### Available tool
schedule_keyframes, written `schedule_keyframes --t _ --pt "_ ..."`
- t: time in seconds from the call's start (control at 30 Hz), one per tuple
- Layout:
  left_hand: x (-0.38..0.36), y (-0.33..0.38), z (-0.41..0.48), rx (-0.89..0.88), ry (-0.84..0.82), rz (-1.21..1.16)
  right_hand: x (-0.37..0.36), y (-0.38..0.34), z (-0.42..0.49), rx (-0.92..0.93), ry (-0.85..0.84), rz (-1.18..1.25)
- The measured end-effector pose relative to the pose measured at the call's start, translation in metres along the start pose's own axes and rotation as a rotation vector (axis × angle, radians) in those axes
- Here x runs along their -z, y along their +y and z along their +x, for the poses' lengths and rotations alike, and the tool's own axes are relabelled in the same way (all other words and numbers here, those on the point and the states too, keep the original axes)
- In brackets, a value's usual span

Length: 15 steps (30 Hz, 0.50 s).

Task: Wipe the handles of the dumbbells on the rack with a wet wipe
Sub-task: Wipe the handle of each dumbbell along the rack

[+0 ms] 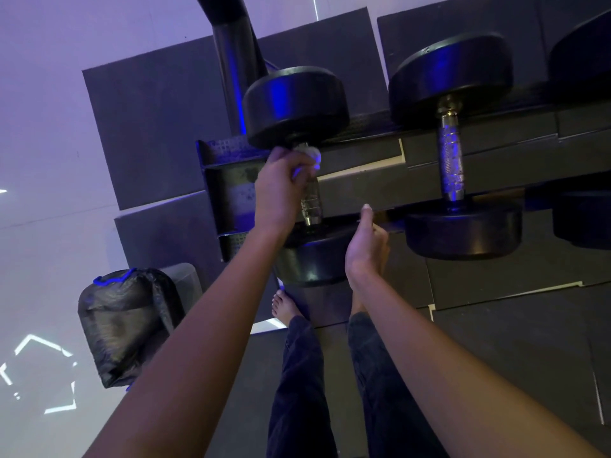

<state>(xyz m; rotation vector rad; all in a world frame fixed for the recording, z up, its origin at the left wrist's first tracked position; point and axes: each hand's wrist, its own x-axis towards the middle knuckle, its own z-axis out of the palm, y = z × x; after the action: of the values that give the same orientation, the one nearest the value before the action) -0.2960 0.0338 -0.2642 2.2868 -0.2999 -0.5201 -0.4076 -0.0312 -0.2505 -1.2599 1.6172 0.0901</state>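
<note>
Mid-wipe on 1st dumbbell (296, 107), 9 o'clock end of rack (363, 190); left hand (281, 190) clenched on wipe (312, 155) round handle (310, 206) top; right hand (367, 246) loose, empty, 4 o'clock; next: slide wipe down, then 2nd dumbbell (451, 160), 3 o'clock.

Violet light falls on dark floor mats (515, 342), pale glossy flooring (43, 242) and perhaps a bagged bin (122, 325).

The left hand (281, 190) covers the upper handle of the leftmost dumbbell (296, 107) and most of the wet wipe (314, 157). The frame's right edge cuts off a third dumbbell (585, 57). The right hand (367, 249) hides most of its own fingers.
</note>
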Motion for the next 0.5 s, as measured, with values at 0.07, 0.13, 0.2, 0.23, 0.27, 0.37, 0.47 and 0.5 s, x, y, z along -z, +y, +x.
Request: schedule_keyframes --t 0.07,0.13,0.2,0.23,0.27,0.37,0.47,0.5 --pt "0.000 -0.009 -0.017 0.087 -0.078 -0.081 0.000 -0.001 0.000 -0.008 -0.007 0.007" --pt "0.003 -0.014 -0.033 0.166 -0.175 -0.161 0.001 0.000 -0.001 -0.007 -0.015 0.006" --pt "0.003 -0.014 -0.031 0.176 -0.169 -0.197 0.001 0.000 -0.001 0.002 -0.018 0.011" --pt "0.002 -0.012 -0.024 0.165 -0.112 -0.219 0.001 0.000 -0.001 0.003 -0.016 0.013" --pt "0.000 -0.009 -0.016 0.160 -0.036 -0.251 0.001 0.000 -0.001 0.002 -0.016 0.014" --pt "-0.003 -0.001 0.008 0.200 0.102 -0.384 0.001 -0.001 -0.001 -0.003 -0.028 0.023" --pt "-0.003 -0.009 -0.001 0.225 -0.014 -0.474 0.002 0.001 -0.001 -0.006 -0.032 0.027" --pt "0.000 -0.013 -0.012 0.233 -0.082 -0.475 0.002 0.000 -0.001 -0.005 -0.033 0.030"
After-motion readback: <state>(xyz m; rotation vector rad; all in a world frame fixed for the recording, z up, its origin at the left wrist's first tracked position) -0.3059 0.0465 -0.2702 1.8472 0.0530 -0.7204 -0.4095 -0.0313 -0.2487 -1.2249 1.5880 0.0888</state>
